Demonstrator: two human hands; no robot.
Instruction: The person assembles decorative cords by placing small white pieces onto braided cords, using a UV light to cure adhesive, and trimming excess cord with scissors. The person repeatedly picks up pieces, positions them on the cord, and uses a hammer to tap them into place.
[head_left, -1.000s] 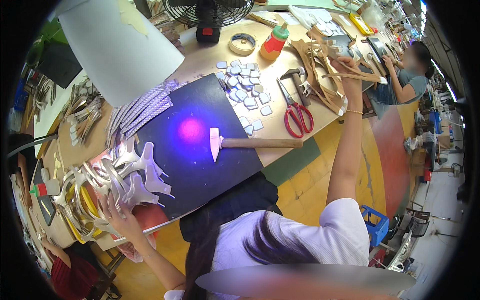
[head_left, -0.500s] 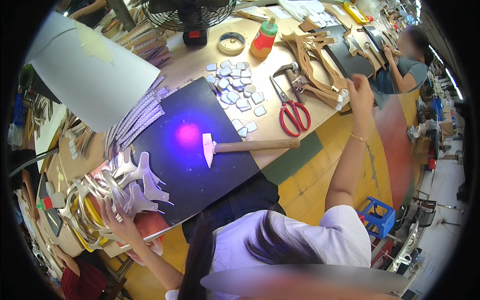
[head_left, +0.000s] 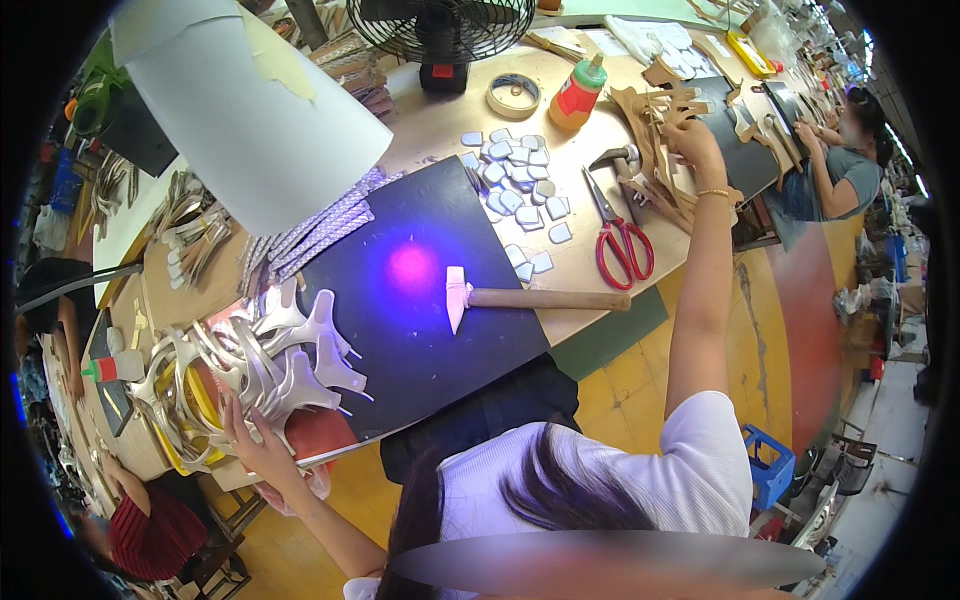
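My left hand (head_left: 262,452) lies with fingers apart at the near edge of a heap of silver strap pieces (head_left: 300,385), which look like cut shoe uppers. At the far right of the table my right hand (head_left: 695,145) has its fingers curled onto a bunch of brown strap pieces (head_left: 650,165). Its fingertips are partly hidden among them. Between the hands a hammer (head_left: 550,299) with a wooden handle rests on a black board (head_left: 420,350), beside a pink-blue light spot. Red-handled scissors (head_left: 625,255) lie below the brown pieces, near a second hammer (head_left: 615,157).
Small pale rounded pieces (head_left: 520,170) are scattered mid-table. Behind them stand a tape roll (head_left: 513,96), a glue bottle (head_left: 578,92) and a black fan (head_left: 443,40). A white cylinder (head_left: 250,110) overhangs the left, above braided strips (head_left: 325,235). Co-workers sit at right and lower left.
My right hand has moved from above the table's right edge onto the brown strap pieces, and its fingers have closed there. The left hand stays by the silver pieces. The whole view has shifted.
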